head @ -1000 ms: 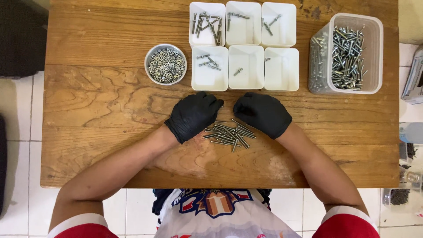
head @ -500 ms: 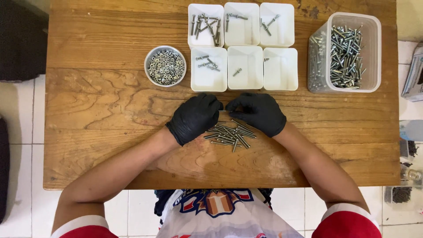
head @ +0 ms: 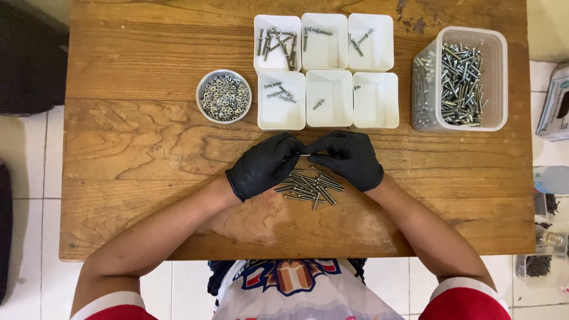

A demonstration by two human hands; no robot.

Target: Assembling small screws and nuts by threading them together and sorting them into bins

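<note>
Both hands wear black gloves and meet over the wooden table. My left hand and my right hand pinch the two ends of one small metal screw held level between their fingertips. Just below the hands lies a loose pile of screws on the wood. Beyond the fingertips stand six white square trays in two rows, some holding a few screws.
A round metal bowl of small nuts sits left of the trays. A clear plastic tub full of screws stands at the right. The table's near edge is at my body; tiled floor and boxes lie to the right.
Both hands have lifted off the pile and come together, fingertips now meeting on a single screw above it.
</note>
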